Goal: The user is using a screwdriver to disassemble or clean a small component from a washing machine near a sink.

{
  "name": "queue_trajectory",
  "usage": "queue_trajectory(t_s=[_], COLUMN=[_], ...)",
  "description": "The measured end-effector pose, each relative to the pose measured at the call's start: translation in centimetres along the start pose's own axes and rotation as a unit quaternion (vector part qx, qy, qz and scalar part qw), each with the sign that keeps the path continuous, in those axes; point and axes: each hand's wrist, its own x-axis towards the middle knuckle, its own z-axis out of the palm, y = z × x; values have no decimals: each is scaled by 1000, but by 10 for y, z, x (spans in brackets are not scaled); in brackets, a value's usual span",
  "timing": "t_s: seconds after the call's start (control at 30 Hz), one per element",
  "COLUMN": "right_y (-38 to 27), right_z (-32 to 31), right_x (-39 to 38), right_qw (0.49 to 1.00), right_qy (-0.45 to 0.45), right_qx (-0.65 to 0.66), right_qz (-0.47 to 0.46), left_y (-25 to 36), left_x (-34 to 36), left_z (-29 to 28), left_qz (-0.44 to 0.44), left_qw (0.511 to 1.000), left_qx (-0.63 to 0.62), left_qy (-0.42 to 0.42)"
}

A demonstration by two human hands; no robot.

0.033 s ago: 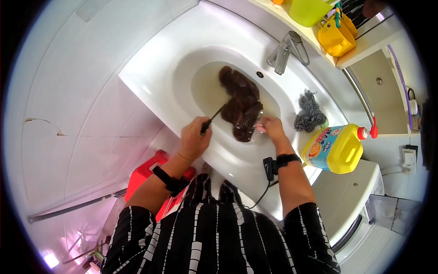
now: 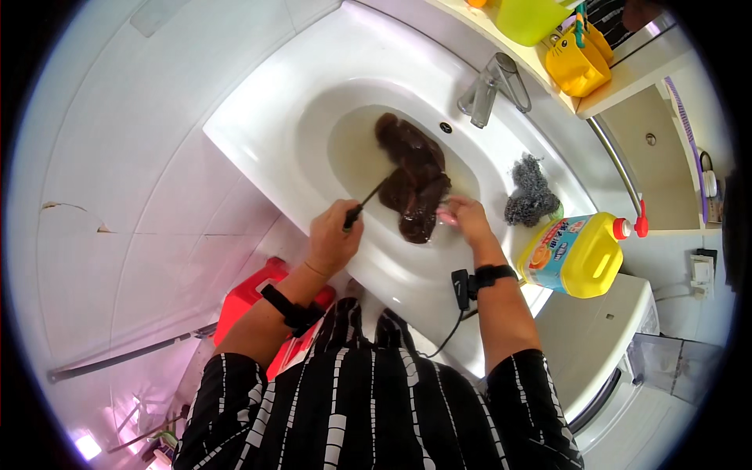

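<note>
A white washbasin holds shallow cloudy water. In it lies a dark brown, wet, glossy lump with folds and rounded lobes; I cannot tell what it is. My left hand, at the near rim, is closed around the black handle of a thin, dark-shafted tool. Its far end meets the lump's left side; whether it is a blade is unclear. My right hand is at the lump's lower right edge, with its fingers drawn together. What lies between those fingertips is too small to make out.
On the basin's right ledge sit a grey curly scrubber and a yellow jug with a red cap. Behind stands a metal faucet. A shelf holds a yellow cup. A red plastic object is below left, a white appliance below right.
My right fingertips have shifted very slightly at the lump's edge. My left hand and the tool look the same.
</note>
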Motion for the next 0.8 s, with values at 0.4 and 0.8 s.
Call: queue_trajectory(t_s=[0.4,0.8], right_y=[8,-23], right_z=[-4,14], right_x=[10,-12], right_qw=[995,839], right_qy=[58,183], right_qx=[-60,-445], right_qz=[-60,-255], left_y=[0,-7], left_x=[4,-7], left_z=[-2,11], left_qz=[2,-32], left_qw=[1000,999], left_qx=[1,35], left_qy=[-12,2])
